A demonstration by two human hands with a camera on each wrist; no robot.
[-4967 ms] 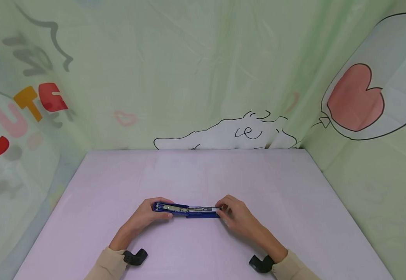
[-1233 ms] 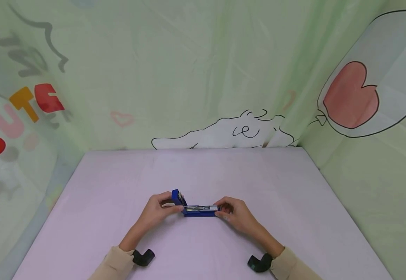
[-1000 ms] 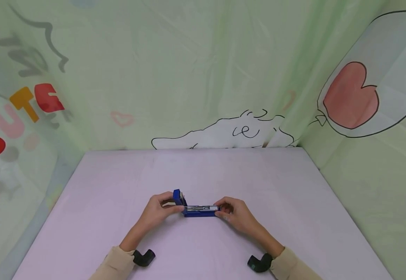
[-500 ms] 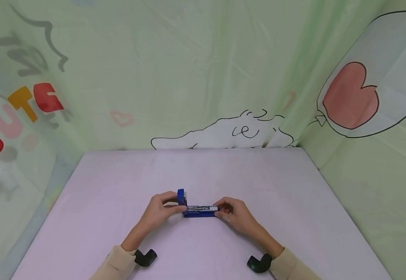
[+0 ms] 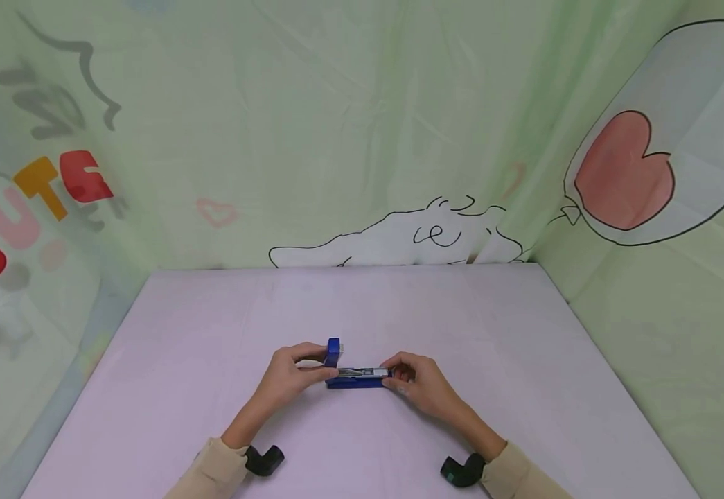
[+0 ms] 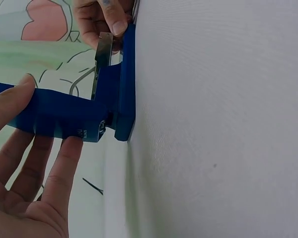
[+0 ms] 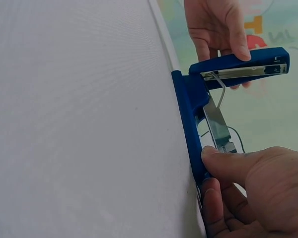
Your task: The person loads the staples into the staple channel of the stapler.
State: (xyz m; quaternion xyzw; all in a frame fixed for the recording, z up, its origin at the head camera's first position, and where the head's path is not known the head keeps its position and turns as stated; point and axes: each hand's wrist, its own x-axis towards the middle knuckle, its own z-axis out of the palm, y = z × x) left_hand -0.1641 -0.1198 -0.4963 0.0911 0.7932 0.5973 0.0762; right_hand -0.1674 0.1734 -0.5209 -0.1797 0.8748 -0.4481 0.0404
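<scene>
A blue stapler [image 5: 355, 382] rests on the table near its front middle, its top cover [image 6: 54, 111] swung up to about a right angle from the base. Inside, the metal staple channel [image 7: 218, 126] and a bent wire rod [image 7: 221, 91] show. My left hand [image 5: 288, 374] holds the raised cover between thumb and fingers. At the base's right end my right hand [image 5: 422, 380] pinches it with thumb and fingers, seen closely in the right wrist view. Whether staples lie in the channel I cannot tell.
The table [image 5: 349, 305] wears a pale pinkish-white cloth. Light green curtains [image 5: 312, 125] with printed drawings and letters stand at the back and both sides. A black wrist-worn piece [image 5: 265, 460] sits at each sleeve.
Five seconds ago the stapler's cover lay nearly flat, opened out to the left. My left hand has raised it to upright and shifted rightward. My right hand stays at the base's end.
</scene>
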